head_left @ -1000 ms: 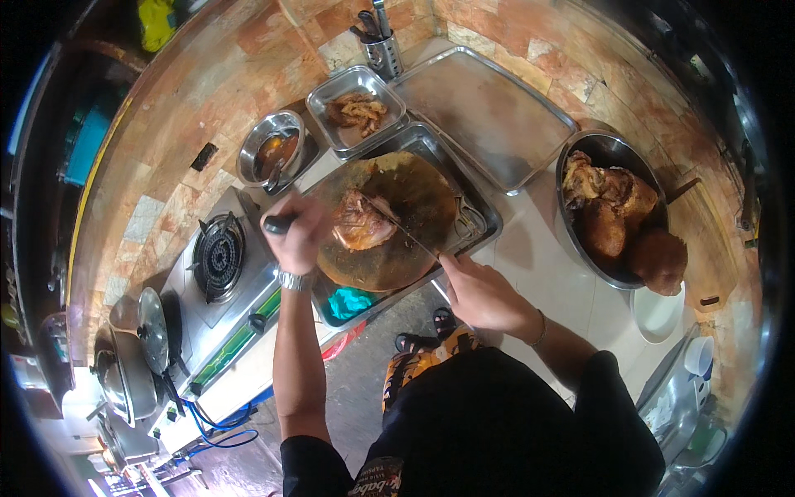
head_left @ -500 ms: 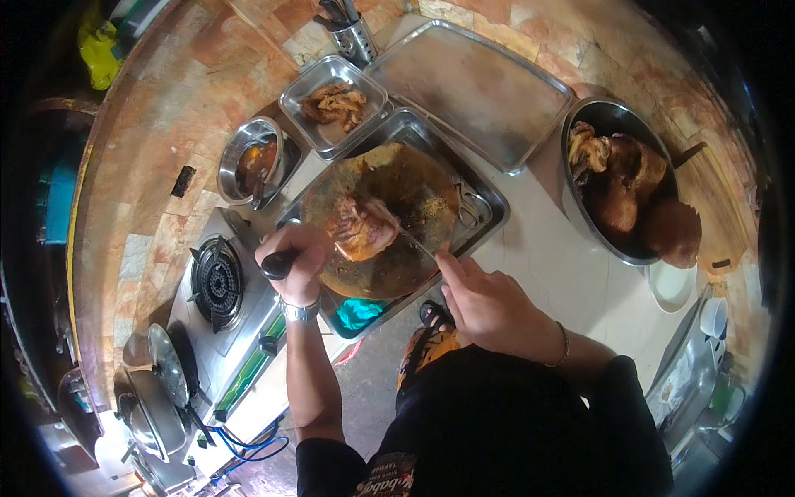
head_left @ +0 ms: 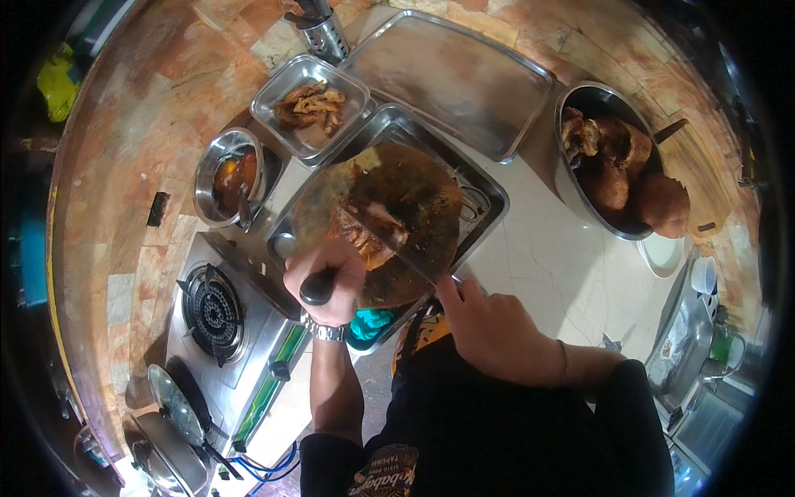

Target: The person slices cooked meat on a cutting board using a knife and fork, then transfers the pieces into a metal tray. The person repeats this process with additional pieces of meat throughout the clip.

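Note:
A piece of browned cooked meat (head_left: 371, 236) lies on the round wooden chopping block (head_left: 327, 184), which stands in a deep metal tray (head_left: 499, 199). My right hand (head_left: 497, 331) is closed on a knife (head_left: 416, 265), index finger along its back. The long blade slants up to the left across the meat. Left of the meat, my left hand (head_left: 331, 286) grips a tool by its black handle (head_left: 317, 287); the tool's working end is hidden. A ring-handled metal utensil (head_left: 474, 203) rests at the tray's right side, and a teal cloth (head_left: 368, 325) lies in its near corner.
Behind are a metal pan of fried pieces (head_left: 313, 112), a sauce bowl (head_left: 228, 178), a utensil holder (head_left: 325, 37) and a large flat tray (head_left: 451, 79). At right stand a bowl of roasted meat (head_left: 609, 166), a wooden board (head_left: 704, 186) and a sink (head_left: 683, 340). A gas burner (head_left: 214, 311) sits left.
The knife blade now reaches farther over the meat. My left hand has come nearer to the block's near side, with the black handle still in it. The view has shifted slightly.

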Tool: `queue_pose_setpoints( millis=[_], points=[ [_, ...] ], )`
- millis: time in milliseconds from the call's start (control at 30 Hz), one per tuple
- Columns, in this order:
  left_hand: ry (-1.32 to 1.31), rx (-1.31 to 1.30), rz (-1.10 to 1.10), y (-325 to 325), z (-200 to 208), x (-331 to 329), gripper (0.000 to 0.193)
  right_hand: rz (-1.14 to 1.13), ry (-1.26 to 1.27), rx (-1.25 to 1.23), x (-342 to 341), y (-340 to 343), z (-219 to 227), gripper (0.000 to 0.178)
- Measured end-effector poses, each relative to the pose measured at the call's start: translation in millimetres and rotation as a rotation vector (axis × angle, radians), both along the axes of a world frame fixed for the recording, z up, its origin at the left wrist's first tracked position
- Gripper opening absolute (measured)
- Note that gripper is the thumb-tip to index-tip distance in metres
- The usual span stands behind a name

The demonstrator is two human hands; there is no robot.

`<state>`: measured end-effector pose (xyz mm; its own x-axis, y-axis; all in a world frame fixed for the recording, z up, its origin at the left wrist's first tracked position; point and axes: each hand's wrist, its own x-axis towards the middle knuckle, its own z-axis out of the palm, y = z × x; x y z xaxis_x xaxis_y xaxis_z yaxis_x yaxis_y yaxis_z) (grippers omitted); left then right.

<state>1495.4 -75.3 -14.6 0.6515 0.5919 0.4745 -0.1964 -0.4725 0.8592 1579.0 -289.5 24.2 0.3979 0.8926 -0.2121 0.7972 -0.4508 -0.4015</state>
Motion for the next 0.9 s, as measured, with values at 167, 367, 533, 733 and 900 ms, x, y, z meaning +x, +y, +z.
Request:
queue_pose_setpoints(
  millis=[167,367,533,733,900],
  points=[
    [-0.14,-0.227,-0.139,24.2,-24.4,8.4,0.024,0.003,0.03,-0.07,-0.8,2.2,2.7,0.027],
    [-0.064,-0.437,-0.224,43.7,-24.3,8.5,0.017,0.002,0.18,-0.071,21.2,44.0,2.2,0.022],
    [0.008,-0.386,-0.169,43.7,-27.2,13.1,0.016,0.098,0.215,0.015,41.6,53.8,6.8,0.024],
    [-0.129,-0.32,-0.213,42.1,-28.5,17.0,0.019,0.054,0.35,-0.056,47.9,75.1,0.7,0.024],
    [-0.169,-0.462,-0.224,40.9,-27.0,13.6,0.015,0.019,0.323,-0.058,48.1,78.9,-2.0,0.025]
  ],
)
